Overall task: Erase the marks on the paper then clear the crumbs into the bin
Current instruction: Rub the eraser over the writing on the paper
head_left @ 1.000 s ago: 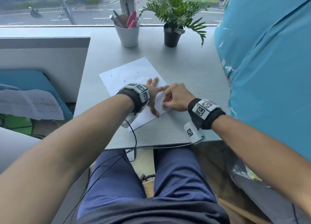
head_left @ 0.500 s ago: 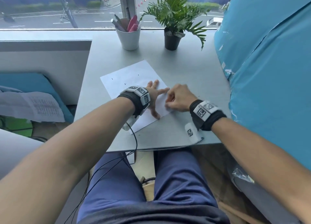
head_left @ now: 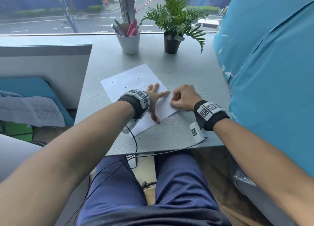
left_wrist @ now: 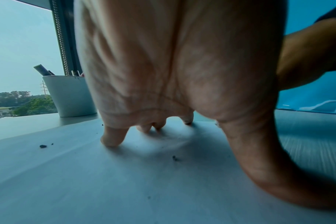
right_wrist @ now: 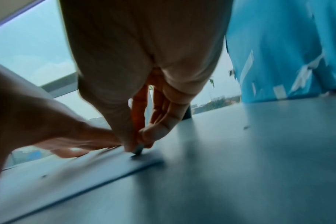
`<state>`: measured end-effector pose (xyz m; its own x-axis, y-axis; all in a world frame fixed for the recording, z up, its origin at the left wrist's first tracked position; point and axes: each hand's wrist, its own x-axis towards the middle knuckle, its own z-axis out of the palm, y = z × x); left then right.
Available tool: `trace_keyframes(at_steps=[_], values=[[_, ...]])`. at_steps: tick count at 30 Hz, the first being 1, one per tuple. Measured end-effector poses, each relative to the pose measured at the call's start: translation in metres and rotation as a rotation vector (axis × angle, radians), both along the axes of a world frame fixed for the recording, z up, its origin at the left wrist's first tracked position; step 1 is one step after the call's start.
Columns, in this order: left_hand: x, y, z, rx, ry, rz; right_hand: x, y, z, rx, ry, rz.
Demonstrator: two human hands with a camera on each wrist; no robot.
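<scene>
Head view: the white rectangular paper sheet [head_left: 136, 79] is lying skewed on the grey desk [head_left: 186, 69], its long axis running from the near desk edge towards the white pen cup [head_left: 129, 42]; the left hand [head_left: 155, 98] is pressing on it with fingers spread flat, and the right hand [head_left: 183, 97] is working at the sheet's right edge, just beside the left forefinger. Right wrist view: the right hand's fingers [right_wrist: 153, 133] are pinching a small grey eraser [right_wrist: 138, 150], its tip touching the paper. Dark eraser crumbs [head_left: 125, 86] are lying on the sheet's cup-side half, beyond the left hand, which is nearer to them; no bin is showing.
</scene>
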<state>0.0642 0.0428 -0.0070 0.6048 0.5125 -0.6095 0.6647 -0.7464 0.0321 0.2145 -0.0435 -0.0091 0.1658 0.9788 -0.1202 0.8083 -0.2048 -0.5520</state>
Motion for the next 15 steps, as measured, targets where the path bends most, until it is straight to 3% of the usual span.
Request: trace_keyframes(at_steps=[3,6,11,15], values=[[0.001,-0.001,0.000,-0.009,-0.011,0.008,0.004,0.003,0.003,0.025,-0.002,-0.036],[0.000,0.000,-0.001,-0.021,-0.020,0.015,-0.009,-0.004,0.002,-0.021,0.034,0.074],[-0.002,0.002,-0.004,-0.032,-0.063,0.024,0.015,-0.001,0.004,0.029,0.024,-0.117],[-0.006,0.008,-0.011,-0.049,-0.115,0.025,0.010,-0.012,0.000,-0.064,0.031,-0.078]])
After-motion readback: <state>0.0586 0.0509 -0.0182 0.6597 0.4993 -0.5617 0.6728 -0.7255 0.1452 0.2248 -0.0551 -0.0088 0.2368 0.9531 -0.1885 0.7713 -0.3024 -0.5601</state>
